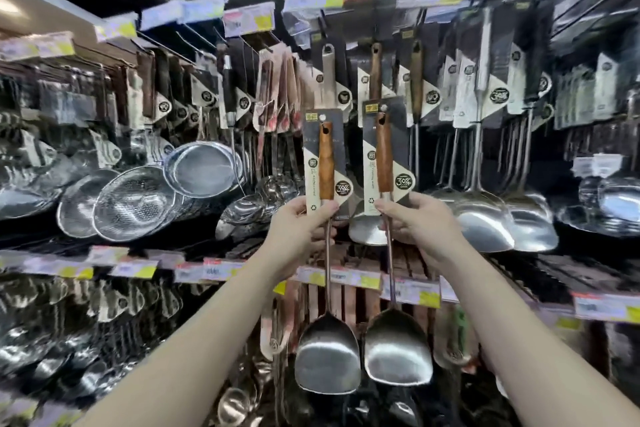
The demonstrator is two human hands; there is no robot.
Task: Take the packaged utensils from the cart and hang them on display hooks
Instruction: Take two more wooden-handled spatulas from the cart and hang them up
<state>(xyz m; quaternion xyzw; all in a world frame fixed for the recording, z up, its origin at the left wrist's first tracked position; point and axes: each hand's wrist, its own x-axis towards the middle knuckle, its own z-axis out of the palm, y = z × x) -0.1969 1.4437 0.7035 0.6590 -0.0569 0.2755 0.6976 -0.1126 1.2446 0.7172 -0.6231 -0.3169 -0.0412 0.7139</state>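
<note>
I hold two packaged steel spatulas with wooden handles upright in front of the display wall. My left hand (298,229) pinches the left spatula (325,163) at the bottom of its card. My right hand (415,224) pinches the right spatula (385,152) the same way. Both blades hang below my hands, side by side. The right card's top hole lies just below a hung spatula of the same kind (375,69) on a display hook (374,0). The cart is out of view.
Packaged ladles, turners and skimmers hang in rows on hooks across the wall. Steel colanders and strainers (138,201) crowd the left. Large hung turners (491,218) sit right of my right hand. A price-tag rail (346,277) runs below, with more utensils under it.
</note>
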